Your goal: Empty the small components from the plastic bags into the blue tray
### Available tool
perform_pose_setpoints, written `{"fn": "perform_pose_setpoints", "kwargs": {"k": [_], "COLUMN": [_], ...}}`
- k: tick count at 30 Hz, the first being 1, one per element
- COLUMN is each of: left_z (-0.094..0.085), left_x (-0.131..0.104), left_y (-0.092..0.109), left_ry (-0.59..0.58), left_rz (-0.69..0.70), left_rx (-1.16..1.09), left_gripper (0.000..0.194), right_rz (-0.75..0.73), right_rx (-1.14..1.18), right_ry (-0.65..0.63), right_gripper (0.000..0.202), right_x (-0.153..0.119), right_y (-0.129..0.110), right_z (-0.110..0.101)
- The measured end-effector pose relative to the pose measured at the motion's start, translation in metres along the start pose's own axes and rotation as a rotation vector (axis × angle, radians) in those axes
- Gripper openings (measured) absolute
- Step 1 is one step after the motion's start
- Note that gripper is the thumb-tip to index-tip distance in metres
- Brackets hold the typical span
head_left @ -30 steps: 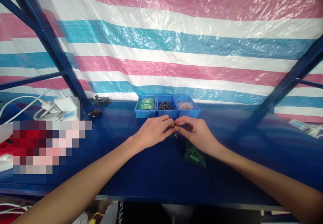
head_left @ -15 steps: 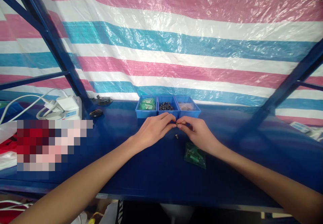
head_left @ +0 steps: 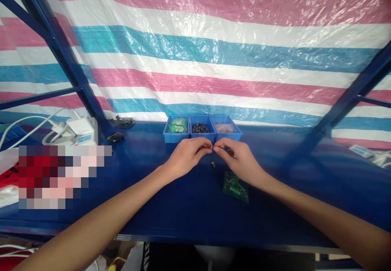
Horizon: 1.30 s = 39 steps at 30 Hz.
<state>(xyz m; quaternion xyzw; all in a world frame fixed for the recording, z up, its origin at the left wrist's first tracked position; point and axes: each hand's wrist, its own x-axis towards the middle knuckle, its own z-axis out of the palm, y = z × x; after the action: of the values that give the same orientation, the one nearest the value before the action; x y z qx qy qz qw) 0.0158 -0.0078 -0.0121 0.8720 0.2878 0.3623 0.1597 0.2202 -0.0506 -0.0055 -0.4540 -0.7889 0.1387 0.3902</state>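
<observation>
My left hand point(head_left: 190, 153) and my right hand point(head_left: 236, 157) meet fingertip to fingertip above the blue table. Both are closed in a pinch on a small metal piece point(head_left: 211, 147), mostly hidden by the fingers, so its exact kind is unclear. A short brassy screw-like piece point(head_left: 213, 165) lies on the table just below the fingertips. Beside my right wrist is a green see-through bag point(head_left: 236, 188) with small parts inside.
Behind my hands stand three blue bins: one with green bags point(head_left: 177, 126), one with dark small fasteners point(head_left: 200, 128), one with pale bags point(head_left: 224, 128). A black mouse point(head_left: 115, 137) and a white power strip point(head_left: 88, 136) with cables lie to the left. Blue frame posts rise at both sides.
My fingertips have shifted slightly, and a bit more of the small metal piece shows between them. The bins, the bag and the loose piece stay put.
</observation>
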Motion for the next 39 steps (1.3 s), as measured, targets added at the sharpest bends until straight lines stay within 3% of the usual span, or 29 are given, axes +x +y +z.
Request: {"fn": "perform_pose_setpoints", "kwargs": {"k": [5, 11, 18, 22, 25, 28, 39], "left_z": [0.0002, 0.0002, -0.001, -0.0008, -0.0002, 0.0005, 0.0005], "left_x": [0.0017, 0.0008, 0.0003, -0.0027, -0.0045, -0.0048, -0.0026], "left_y": [0.0015, 0.0026, 0.0084, 0.0092, 0.0066, 0.0032, 0.0004], "left_ry": [-0.029, -0.091, -0.073, -0.005, -0.015, -0.025, -0.009], "left_rz": [-0.117, -0.13, -0.118, -0.017, 0.07, 0.073, 0.076], "left_rx": [-0.194, -0.307, -0.149, 0.032, 0.101, 0.12, 0.174], "left_gripper": [0.013, 0.025, 0.031, 0.023, 0.022, 0.019, 0.02], "right_rz": [-0.073, -0.064, -0.04, 0.067, 0.124, 0.154, 0.105], "right_rx": [-0.037, -0.029, 0.004, 0.087, 0.156, 0.207, 0.162], "right_ry": [0.053, 0.066, 0.024, 0.025, 0.002, -0.023, -0.034], "right_gripper": [0.007, 0.004, 0.011, 0.014, 0.02, 0.024, 0.026], "right_x": [-0.0007, -0.0008, -0.0015, -0.0011, -0.0009, -0.0013, -0.0018], "right_y": [0.0027, 0.0033, -0.0005, 0.0006, 0.001, 0.0007, 0.0018], "right_z": [0.0001, 0.0011, 0.0009, 0.0015, 0.0025, 0.0038, 0.0015]}}
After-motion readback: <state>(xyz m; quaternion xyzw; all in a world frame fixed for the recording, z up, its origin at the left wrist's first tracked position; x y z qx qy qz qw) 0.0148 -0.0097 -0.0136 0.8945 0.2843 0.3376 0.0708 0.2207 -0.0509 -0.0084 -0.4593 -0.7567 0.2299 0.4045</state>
